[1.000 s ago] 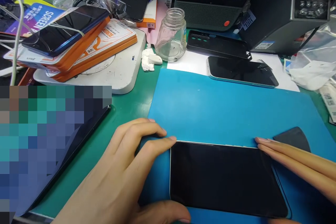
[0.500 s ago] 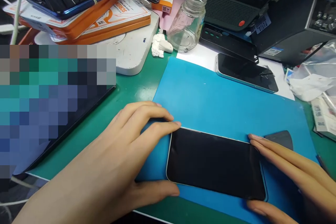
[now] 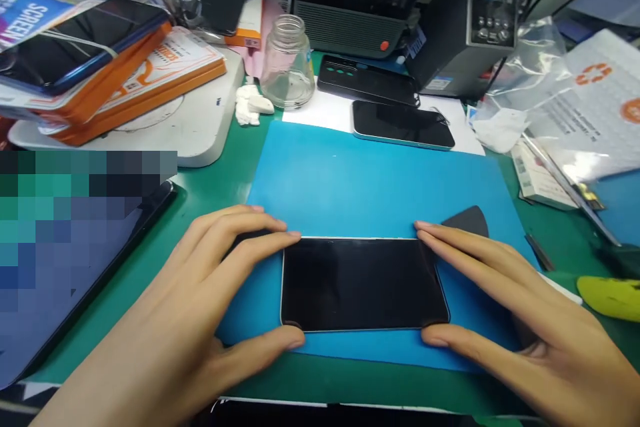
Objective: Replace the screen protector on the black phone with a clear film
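Observation:
A black-screened phone [image 3: 363, 283] with a pale rim lies flat on a blue mat [image 3: 370, 180], long side toward me. My left hand [image 3: 200, 307] grips its left end, fingertips at the top corner and thumb at the bottom corner. My right hand [image 3: 500, 307] grips the right end the same way, fingers along the top corner and thumb at the bottom corner. A dark rounded pick [image 3: 467, 221] lies on the mat just behind my right fingers.
Behind the mat lie a second phone [image 3: 403, 125], a black back cover [image 3: 367, 80] and a glass jar [image 3: 287, 63]. Orange boxes [image 3: 135, 87] with a phone on top stack at the left. A grey machine [image 3: 470, 30], plastic bags and a yellow object [image 3: 607, 293] crowd the right.
The view has pulled back and shifted right. The phone now sits level and square to me, and both hands hold its ends at top and bottom corners.

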`<state>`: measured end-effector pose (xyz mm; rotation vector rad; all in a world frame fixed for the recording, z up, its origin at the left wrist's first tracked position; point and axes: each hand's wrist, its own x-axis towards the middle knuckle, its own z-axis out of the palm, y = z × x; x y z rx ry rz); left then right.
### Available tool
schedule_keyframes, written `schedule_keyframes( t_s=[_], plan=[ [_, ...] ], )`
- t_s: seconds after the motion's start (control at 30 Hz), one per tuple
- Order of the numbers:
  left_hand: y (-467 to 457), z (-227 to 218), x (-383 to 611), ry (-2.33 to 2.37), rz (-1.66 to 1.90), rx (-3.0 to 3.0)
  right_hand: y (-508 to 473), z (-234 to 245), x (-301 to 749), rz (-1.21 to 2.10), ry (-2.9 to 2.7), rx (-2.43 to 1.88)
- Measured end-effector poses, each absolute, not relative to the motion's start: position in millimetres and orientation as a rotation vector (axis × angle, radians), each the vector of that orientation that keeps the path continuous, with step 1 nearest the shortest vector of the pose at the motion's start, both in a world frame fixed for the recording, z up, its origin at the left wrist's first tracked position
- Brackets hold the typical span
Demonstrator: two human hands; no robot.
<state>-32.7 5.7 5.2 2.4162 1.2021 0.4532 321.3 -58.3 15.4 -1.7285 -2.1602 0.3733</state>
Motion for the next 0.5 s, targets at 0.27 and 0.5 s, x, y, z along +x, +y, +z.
schedule_keyframes(
  t_s=[0.27,0.5],
  plan=[
    [6,4,-34,1.212,0.388,2.486,-54,26,314,0.38,-2.19,-1.705],
    [10,-19,-55,1.213,0.448,2.529,-58,27,312,0.453,-2.121,-1.694]
  ],
)
